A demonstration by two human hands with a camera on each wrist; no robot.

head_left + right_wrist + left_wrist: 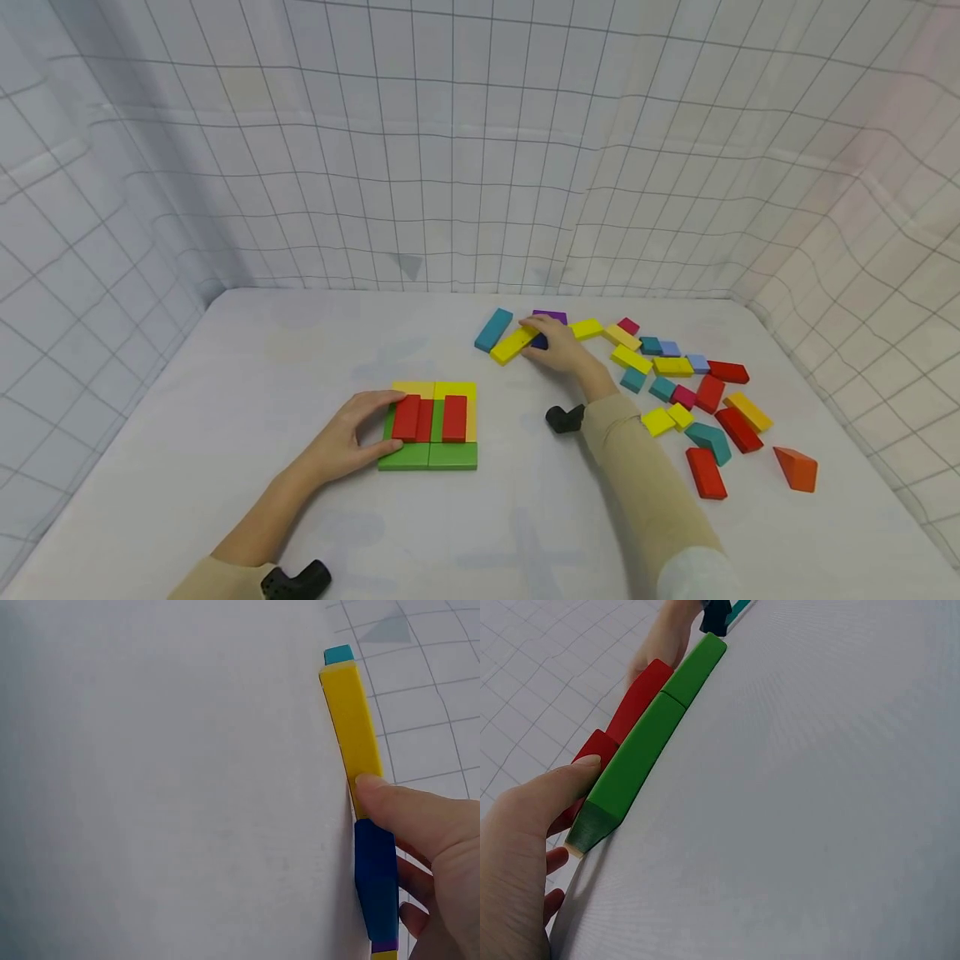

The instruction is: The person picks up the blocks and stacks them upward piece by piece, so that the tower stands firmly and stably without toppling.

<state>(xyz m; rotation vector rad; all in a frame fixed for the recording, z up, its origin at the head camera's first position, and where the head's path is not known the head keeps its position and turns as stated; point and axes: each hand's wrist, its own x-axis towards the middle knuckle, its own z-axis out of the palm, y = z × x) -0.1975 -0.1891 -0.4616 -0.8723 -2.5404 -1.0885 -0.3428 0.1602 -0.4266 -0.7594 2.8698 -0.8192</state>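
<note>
My left hand (347,433) holds a red block (407,418) at its ends, thumb on the near end and fingers at the far one. This block lies at the left on a squarish layout of green blocks (453,457) and yellow blocks (455,389). Another red block (454,419) lies on its right part. In the left wrist view the thumb (585,766) rests on red just above the green edge. Farther back, my right hand (561,346) pinches a long yellow block (351,720). Beside it are a dark blue block (375,862) and a teal-blue block (493,330).
Loose blocks spread across the right side, among them a yellow block (672,367), a red block (707,473), a teal angled block (709,441) and an orange wedge (798,469). A purple block (551,317) lies behind my right hand. Gridded white sheets (480,167) enclose the white table (247,375).
</note>
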